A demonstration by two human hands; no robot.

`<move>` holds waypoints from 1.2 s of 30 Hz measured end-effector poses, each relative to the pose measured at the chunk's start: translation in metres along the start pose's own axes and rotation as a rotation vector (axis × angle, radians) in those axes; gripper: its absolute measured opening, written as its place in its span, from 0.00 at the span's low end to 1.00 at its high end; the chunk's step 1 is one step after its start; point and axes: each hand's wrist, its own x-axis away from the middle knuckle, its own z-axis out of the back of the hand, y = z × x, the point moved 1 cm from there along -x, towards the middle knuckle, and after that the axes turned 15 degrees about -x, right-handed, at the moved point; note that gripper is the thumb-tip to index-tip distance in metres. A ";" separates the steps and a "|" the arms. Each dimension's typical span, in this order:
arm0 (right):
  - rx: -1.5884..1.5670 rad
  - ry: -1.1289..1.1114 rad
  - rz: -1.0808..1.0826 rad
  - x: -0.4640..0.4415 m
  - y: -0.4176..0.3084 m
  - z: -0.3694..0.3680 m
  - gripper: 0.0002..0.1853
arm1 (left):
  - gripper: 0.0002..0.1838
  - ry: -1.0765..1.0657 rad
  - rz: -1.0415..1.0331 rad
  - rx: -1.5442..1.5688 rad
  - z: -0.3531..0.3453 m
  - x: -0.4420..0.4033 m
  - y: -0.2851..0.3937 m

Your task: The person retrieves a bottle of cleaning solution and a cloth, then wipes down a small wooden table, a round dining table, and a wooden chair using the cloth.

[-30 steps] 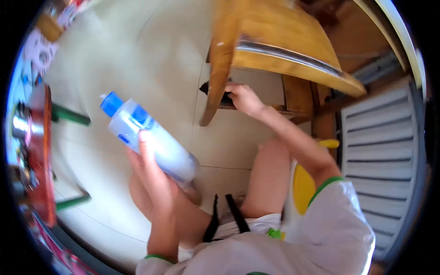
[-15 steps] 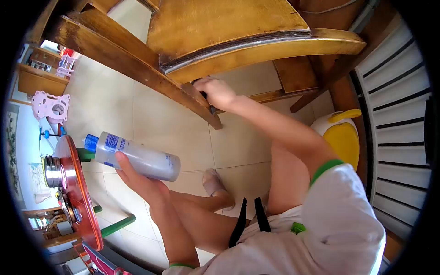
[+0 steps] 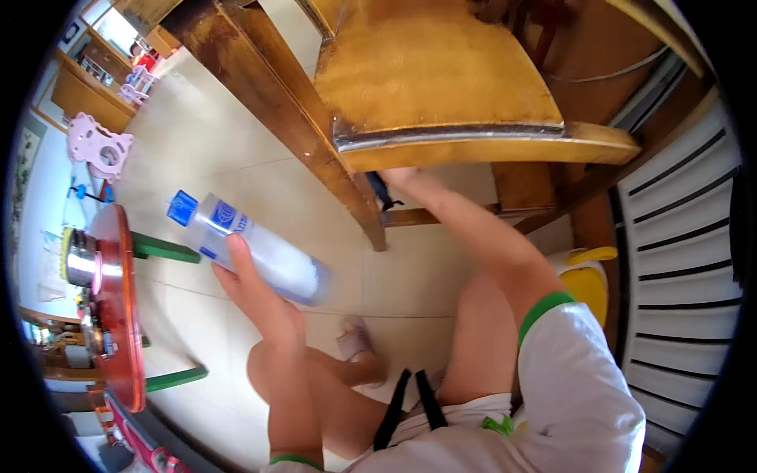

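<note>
My left hand (image 3: pixel 256 288) is wrapped around a translucent plastic bottle (image 3: pixel 268 248) with a blue cap and blue print. The bottle is tilted, cap toward the upper left, and holds something pale. My right hand (image 3: pixel 402 178) reaches beneath the seat of a wooden chair (image 3: pixel 441 71), next to a front leg. Its fingers are mostly hidden behind the seat's edge. A small dark strip-like thing (image 3: pixel 382 191) shows at that hand, against the chair leg; its kind is unclear.
A round red table (image 3: pixel 118 307) with green legs stands at left, with metal containers (image 3: pixel 79 256) on it. A pink plastic piece (image 3: pixel 98 146) is farther back. At right are a white slatted panel (image 3: pixel 682 260) and a yellow-and-white object (image 3: pixel 583 288). Tiled floor (image 3: pixel 236 150) lies below.
The view has shifted, so the chair sits lower and farther right. My right hand has gone further under the seat. My left hand still holds the bottle, now tilted more steeply.
</note>
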 end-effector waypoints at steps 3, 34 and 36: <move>0.375 -0.424 0.057 0.030 -0.041 0.029 0.22 | 0.31 -0.028 0.028 0.070 -0.005 -0.009 -0.006; -1.333 0.606 -1.175 0.081 -0.277 0.204 0.13 | 0.40 -0.131 0.294 -0.517 0.102 -0.032 0.109; -1.487 0.398 -1.170 0.071 -0.288 0.186 0.16 | 0.41 -0.070 0.292 -0.417 0.107 -0.032 0.150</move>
